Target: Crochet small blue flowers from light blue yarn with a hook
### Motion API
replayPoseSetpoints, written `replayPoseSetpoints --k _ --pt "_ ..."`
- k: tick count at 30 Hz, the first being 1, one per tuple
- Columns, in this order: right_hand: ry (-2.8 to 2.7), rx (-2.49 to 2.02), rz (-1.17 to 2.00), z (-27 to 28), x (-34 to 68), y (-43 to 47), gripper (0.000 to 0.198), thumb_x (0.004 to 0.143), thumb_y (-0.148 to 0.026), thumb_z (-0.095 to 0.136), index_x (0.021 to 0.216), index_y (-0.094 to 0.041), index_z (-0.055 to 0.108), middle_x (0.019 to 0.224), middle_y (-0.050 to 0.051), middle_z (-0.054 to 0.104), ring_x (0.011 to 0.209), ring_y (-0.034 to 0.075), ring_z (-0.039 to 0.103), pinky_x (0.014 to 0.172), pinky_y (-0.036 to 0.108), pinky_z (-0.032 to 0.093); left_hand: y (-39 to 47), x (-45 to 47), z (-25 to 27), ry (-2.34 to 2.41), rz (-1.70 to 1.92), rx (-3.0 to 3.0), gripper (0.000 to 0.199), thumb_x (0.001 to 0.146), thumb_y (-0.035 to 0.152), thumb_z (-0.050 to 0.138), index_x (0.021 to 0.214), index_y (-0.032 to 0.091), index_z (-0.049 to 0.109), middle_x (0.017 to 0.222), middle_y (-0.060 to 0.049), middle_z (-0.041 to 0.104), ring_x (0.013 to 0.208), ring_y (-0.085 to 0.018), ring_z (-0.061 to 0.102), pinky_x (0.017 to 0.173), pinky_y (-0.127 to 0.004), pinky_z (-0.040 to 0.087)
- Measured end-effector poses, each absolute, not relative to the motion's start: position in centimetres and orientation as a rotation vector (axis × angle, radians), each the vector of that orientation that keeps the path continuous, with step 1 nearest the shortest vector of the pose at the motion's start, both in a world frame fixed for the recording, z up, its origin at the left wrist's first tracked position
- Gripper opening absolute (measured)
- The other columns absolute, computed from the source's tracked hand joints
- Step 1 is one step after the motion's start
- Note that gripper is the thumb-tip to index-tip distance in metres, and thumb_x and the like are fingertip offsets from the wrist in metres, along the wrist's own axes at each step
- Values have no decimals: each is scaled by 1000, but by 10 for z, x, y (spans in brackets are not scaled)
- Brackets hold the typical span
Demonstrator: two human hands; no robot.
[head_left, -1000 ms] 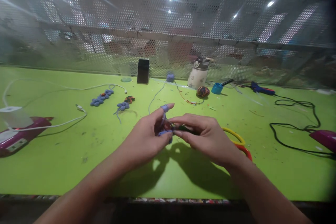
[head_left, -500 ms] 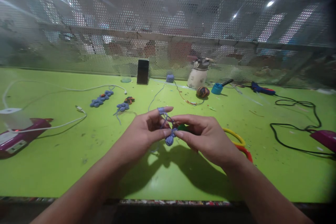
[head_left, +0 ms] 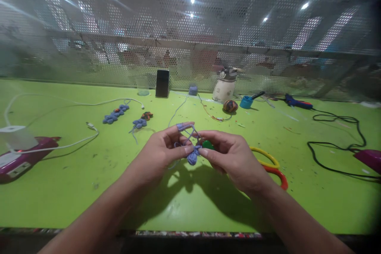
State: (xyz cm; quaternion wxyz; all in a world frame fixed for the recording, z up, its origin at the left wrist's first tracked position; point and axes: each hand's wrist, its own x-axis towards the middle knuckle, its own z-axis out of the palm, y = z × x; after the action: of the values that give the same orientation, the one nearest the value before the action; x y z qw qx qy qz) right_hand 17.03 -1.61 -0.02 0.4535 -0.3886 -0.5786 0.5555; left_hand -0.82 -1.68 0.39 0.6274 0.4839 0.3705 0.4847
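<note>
My left hand [head_left: 165, 147] pinches a small purple crochet piece [head_left: 193, 158] between thumb and fingers. Purple yarn [head_left: 181, 127] is wound round its outstretched index finger and runs down to the piece. Closed round a crochet hook with a green handle [head_left: 207, 144], my right hand [head_left: 233, 152] also touches the piece's right side with its thumb. The hook's tip is hard to make out among the yarn loops. A strand leads back to a purple yarn ball [head_left: 193, 90]. Finished-looking purple crochet flowers [head_left: 115, 114] lie to the left, near another purple and orange pair [head_left: 139, 123].
Scissors with yellow and red handles [head_left: 276, 172] lie partly under my right forearm. Behind are a phone [head_left: 162, 83], a clear cup [head_left: 143, 87], a jug [head_left: 223, 86], a dark multicoloured yarn ball [head_left: 230, 106] and a blue tape roll [head_left: 246, 102]. Cables and a power strip [head_left: 26, 158] flank the table.
The yarn between my left index finger and the piece is spread into a wider loop. More of the green handle shows in my right hand. The piece stays in nearly the same place.
</note>
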Motion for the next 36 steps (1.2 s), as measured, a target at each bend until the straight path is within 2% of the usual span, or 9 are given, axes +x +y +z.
replayPoseSetpoints --k 7,12,16,20,24,28,30,33,36 --pt "-1359 -987 1379 -2 169 -15 38 70 -19 77 108 -15 74 63 -2 62 40 3 32 36 19 22 -20 -5 7 918 1114 1192 68 69 17 82 133 19 58 77 3 61 73 -13 59 74 -30 47" --pt "-1412 -979 1332 -3 168 -14 36 71 -18 76 107 -15 75 71 0 66 43 3 31 38 19 20 -19 -3 9 975 1154 1179 64 65 15 82 126 13 62 71 4 59 69 -13 58 72 -31 47" --pt "-1460 -967 1293 -3 168 -15 36 73 -18 74 109 -15 75 67 0 63 44 4 30 39 20 21 -17 -5 6 946 1143 1129 60 61 16 85 119 14 67 72 3 61 68 -13 57 71 -31 46" --pt "-1536 -983 1285 -2 169 -15 38 76 -20 71 113 -14 73 60 -3 57 42 5 30 39 21 23 -15 -9 5 932 1079 1124 65 62 15 84 123 12 64 73 1 63 68 -14 58 70 -31 44" --pt "-1764 -1002 1042 3 175 -14 34 85 -25 67 116 -15 72 72 2 65 46 7 41 42 22 32 -17 -10 9 955 1062 1181 69 65 13 80 131 10 58 72 2 63 68 -13 59 71 -31 43" --pt "-2114 -808 691 13 190 -14 29 92 -14 56 114 -22 74 89 6 70 72 13 60 62 25 44 -18 -9 11 957 1028 1193 68 66 13 79 130 8 57 72 2 64 68 -14 61 73 -32 44" --pt "-2276 -704 581 21 199 -13 33 92 -9 53 115 -22 74 85 6 70 74 14 61 65 26 45 -19 -8 12 969 1001 1182 64 65 14 79 126 9 61 72 2 63 67 -14 60 72 -33 44" --pt "-2413 -688 467 34 208 -13 36 92 -8 52 116 -22 73 74 3 68 63 11 58 59 22 42 -19 -9 12 970 962 1198 55 66 14 78 119 11 65 72 2 63 66 -14 59 71 -33 43" --pt "-2470 -682 456 42 210 -14 38 91 -6 51 117 -22 73 74 3 71 60 10 57 59 21 41 -19 -9 12 950 943 1220 57 67 14 76 122 11 63 72 3 63 66 -14 59 71 -33 43"
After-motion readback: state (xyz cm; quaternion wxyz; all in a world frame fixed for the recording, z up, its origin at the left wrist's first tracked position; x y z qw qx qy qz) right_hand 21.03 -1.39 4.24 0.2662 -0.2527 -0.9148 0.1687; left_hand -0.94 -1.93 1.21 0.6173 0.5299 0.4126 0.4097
